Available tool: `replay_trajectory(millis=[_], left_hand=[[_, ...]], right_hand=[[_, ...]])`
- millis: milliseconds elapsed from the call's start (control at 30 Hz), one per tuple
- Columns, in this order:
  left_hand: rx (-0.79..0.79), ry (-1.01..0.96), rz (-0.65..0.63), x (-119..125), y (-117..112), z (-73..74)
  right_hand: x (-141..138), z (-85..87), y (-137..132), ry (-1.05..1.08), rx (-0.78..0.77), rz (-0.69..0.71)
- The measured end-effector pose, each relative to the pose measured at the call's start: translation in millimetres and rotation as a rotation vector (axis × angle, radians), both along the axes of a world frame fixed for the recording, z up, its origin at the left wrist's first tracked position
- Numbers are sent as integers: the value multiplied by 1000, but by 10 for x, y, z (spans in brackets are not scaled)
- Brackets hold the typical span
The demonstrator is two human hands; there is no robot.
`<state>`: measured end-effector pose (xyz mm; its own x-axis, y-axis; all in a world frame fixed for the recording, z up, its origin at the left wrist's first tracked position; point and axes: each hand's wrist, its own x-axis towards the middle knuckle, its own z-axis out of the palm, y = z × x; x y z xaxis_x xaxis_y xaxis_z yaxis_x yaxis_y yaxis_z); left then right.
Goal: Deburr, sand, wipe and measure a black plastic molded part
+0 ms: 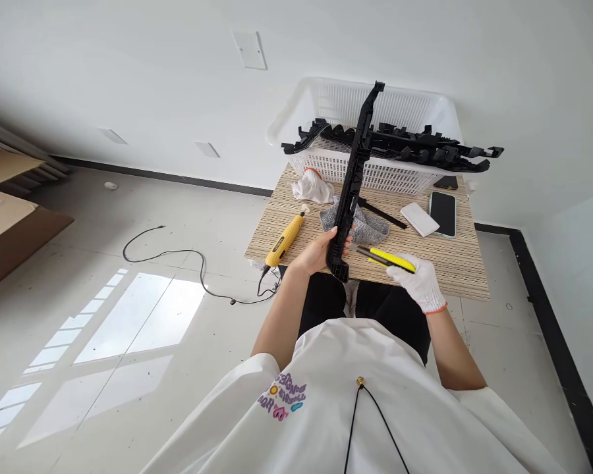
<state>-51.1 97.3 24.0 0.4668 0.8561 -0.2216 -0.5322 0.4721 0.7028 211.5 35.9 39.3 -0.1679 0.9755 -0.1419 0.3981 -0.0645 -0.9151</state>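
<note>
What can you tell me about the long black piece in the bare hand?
The long black piece looks like molded plastic: narrow and ridged, with a bent far tip and a wider, angled near end. The left hand grips it close to that near end. It points away from the person, slanting slightly right, above the table and across the white basket in view. The yellow cutter is beside it; contact is unclear.

Makeshift workshop: yellow power tool point(285, 241), utility knife point(393, 259), basket point(390, 179) of black parts point(415, 146).

Yellow cutter point(394, 259) in right hand point(419, 280)
</note>
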Motion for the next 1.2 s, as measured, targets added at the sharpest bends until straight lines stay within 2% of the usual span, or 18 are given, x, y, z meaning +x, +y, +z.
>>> replay_trajectory(millis=[133, 233, 267, 367, 500, 600, 633, 733, 767, 867, 900, 1000, 1133, 1200], left_hand=[[-12, -2, 7, 6, -5, 18], [-16, 7, 23, 7, -10, 28], [-18, 9, 26, 6, -11, 30], [-18, 4, 33, 5, -15, 30], [-16, -10, 39, 0, -18, 15], [-16, -11, 36, -7, -22, 3], [-16, -7, 39, -8, -24, 1], [-17, 1, 53, -11, -30, 0], [-18, -3, 54, -10, -31, 1], [-28, -30, 48, -6, -26, 1], [-31, -37, 49, -5, -23, 1], [-44, -54, 53, -2, -10, -1], [-71, -74, 50, -4, -2, 7], [-71, -81, 55, -1, -4, 17]], right_hand=[[15, 0, 13, 0, -44, 140], [25, 11, 34, 95, -46, 19], [27, 17, 39, 106, -65, 23], [25, 34, 41, 29, -99, 172], [10, 33, 29, 100, -55, 15], [5, 22, 37, 41, -92, 160], [4, 19, 44, 33, -94, 159], [0, 24, 72, 111, -94, -52], [-5, 31, 82, 116, -115, -33], [-34, 64, 105, 74, -192, 228], [-48, 71, 110, 87, -196, 218], [-76, 68, 117, 186, -172, -25], [-74, 31, 114, 151, -185, 98], [-66, 17, 115, 174, -170, -38]])
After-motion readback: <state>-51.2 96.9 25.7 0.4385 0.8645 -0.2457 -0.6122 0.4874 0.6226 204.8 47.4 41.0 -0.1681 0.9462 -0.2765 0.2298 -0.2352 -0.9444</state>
